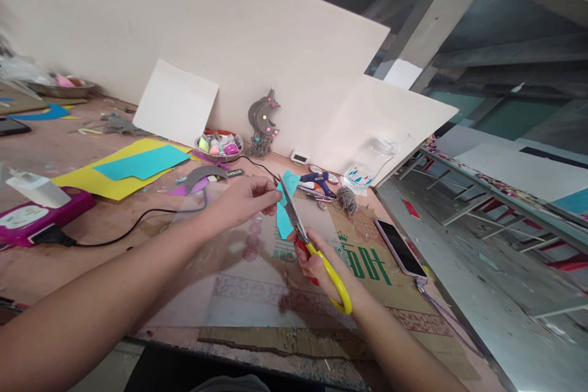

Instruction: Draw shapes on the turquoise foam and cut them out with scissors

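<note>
Between the fingertips of my left hand (257, 196), which is closed in a pinch, is the edge of a small piece of light-blue paper (285, 220). My right hand (316, 257) is wrapped around a pair of scissors (328, 269) with yellow and red handles. The scissor blades point up and away from me, lying across the blue paper. From this angle I cannot tell how far apart the blades are. Both hands are above a printed cardboard sheet (367, 306), part of which lies under a translucent sheet (193, 294).
Behind my hands lie a blue glue gun (316, 180), a ball of grey yarn (348, 200) and a plastic jar (370, 165). A phone (400, 248) rests at right. Leftward are yellow paper (117, 187), a blue sheet (142, 163) and a purple power strip (76, 203) with a black cord.
</note>
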Demonstrator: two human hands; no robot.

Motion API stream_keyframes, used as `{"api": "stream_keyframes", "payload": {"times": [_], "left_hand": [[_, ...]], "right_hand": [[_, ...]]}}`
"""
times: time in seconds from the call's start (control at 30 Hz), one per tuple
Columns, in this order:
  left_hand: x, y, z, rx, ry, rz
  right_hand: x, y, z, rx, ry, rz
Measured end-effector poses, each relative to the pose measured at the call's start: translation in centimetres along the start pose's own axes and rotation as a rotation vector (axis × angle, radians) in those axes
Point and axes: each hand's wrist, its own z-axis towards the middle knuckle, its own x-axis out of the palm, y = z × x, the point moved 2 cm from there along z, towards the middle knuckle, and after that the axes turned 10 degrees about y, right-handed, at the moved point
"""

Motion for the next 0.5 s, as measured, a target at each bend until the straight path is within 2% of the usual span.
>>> {"api": "stream_keyframes", "payload": {"times": [0.27, 0.5], "left_hand": [[0.1, -0.13, -0.03, 0.026, 0.025, -0.133], [0.23, 0.09, -0.31, 0.105, -0.039, -0.042]], "right_hand": [[0.36, 0.19, 0.03, -0.026, 0.013, 0.049], [0.54, 0.13, -0.04, -0.041, 0.028, 0.132]]}}
